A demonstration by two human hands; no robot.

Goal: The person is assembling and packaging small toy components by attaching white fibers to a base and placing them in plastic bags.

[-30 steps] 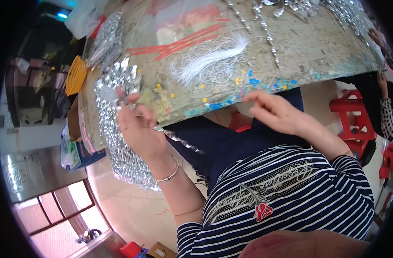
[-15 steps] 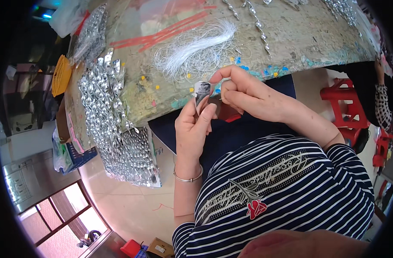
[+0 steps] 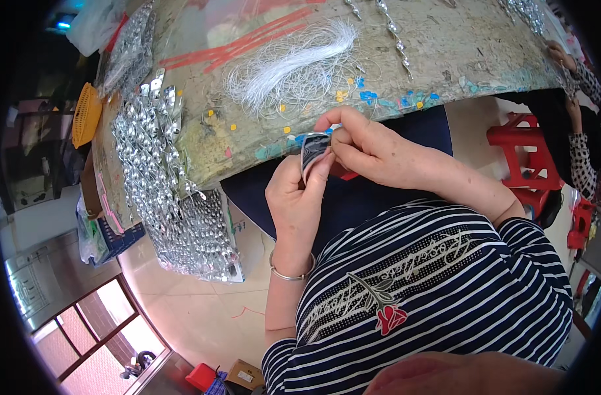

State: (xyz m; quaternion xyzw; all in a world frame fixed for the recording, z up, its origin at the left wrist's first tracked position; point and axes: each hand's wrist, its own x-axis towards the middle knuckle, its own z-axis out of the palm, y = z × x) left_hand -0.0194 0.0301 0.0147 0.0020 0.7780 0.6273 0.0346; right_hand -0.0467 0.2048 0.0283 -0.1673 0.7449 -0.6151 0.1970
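Observation:
A small curved silver piece [image 3: 315,146], shiny like a mirror and pointed at its lower end, is pinched between the thumb and fingers of my left hand [image 3: 292,204]. At its upper right edge, the fingers of my right hand [image 3: 376,150] are bent and pressed together. The right index finger reaches over the top of the piece. Whatever the right fingertips pinch is too small or hidden to name. Just beyond both hands, a loose bundle of white thread [image 3: 300,62] lies on the worn table [image 3: 438,39].
Strings of twisted silver ornaments [image 3: 146,141] hang over the table's left edge. Near them is a yellow basket [image 3: 86,115]. Small blue and yellow scraps [image 3: 368,97] dot the table edge. Red stools [image 3: 527,151] stand at right, near another person's checked sleeve [image 3: 582,164].
My right hand has moved left, and its fingers now meet the silver piece's edge. The piece has turned and looks darker. At far right, another person's hands have come into view.

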